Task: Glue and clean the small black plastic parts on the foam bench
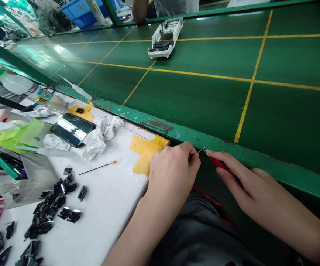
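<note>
From where I stand, the work looks to be at a fiddly stage: small handwork with a tool, done right of the centre of the frame, just off the table's edge. The left hand [173,162] has its thumb and forefinger pinched together, apparently on a thin piece [200,150] that pokes out from the fingertips. It is too small for me to say what it is. The right hand [238,181] is closed around a red-handled tool [217,162], its tip pointing left at that piece. The two hands are near each other but not touching, and I can't tell whether tip and piece actually meet.

As I judge it, the next move calls for a firm left pinch and a small, steady motion of the tool, with both wrists kept quiet; the piece could easily slip from so slight a hold.

On the white table [99,207], glossy black parts [49,208] lie heaped in the lower left of the frame, apart from both hands. Yellow tape [140,146] sits just beside the left hand, and a phone [72,129] rests farther to the left among crumpled white cloth [101,135]. A white shell [160,54] stands on the green surface [204,111] at the top centre, well out of reach.
</note>
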{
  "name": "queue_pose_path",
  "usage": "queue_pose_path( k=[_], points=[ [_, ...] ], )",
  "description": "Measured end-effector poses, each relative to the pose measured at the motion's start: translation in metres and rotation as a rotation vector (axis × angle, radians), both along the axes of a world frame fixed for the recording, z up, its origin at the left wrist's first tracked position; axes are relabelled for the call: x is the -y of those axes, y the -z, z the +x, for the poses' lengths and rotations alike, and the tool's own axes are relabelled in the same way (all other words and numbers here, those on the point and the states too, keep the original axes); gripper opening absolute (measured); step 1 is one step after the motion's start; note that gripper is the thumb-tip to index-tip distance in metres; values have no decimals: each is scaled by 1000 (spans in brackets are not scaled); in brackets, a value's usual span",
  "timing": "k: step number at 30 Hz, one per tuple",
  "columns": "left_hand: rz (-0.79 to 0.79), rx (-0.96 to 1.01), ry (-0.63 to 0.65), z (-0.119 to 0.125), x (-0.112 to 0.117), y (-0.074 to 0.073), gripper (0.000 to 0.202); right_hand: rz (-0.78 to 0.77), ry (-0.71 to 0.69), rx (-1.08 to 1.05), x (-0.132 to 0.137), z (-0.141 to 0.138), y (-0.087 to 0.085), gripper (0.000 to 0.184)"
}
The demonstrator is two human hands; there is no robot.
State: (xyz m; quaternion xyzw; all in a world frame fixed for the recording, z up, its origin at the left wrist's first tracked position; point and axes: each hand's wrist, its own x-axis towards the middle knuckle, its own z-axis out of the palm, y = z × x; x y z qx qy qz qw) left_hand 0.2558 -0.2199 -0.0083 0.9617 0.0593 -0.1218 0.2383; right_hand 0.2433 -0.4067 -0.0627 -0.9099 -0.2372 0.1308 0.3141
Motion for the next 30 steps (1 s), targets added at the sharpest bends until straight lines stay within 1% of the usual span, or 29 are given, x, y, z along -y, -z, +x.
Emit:
queue_pose_path(
  k=[4, 10, 13, 16, 18, 20, 22, 25, 30],
  points=[
    [-41, 24, -6, -7, -2, 5, 18, -5, -13, -8, -2, -2, -1, 45],
    [-75, 43, -10, -10, -2, 7, 17, -29, 32, -3, -2, 2, -2, 43],
    [-98, 48, -22, -11, -2, 8, 17, -33, 31, 22, -2, 1, 0, 42],
    [-137, 54, -32, -12, -2, 10, 18, -84, 57, 72, -3, -2, 5, 43],
    [-168, 57, -44, -12, -2, 12, 19, -89, 38, 69, -2, -3, 8, 43],
    [-198, 58, -59, -13, -2, 12, 19, -60, 7, 42, -1, -4, 9, 45],
    [-233, 55, -73, -14, -3, 12, 19, -33, -6, 13, 2, -5, 9, 46],
    [-302, 45, -95, -15, -4, 14, 17, -10, 14, -48, 2, -5, 6, 44],
    [-488, 16, -141, -15, -6, 26, 17, 56, 120, -90, -5, -7, 2, 39]
  ],
)
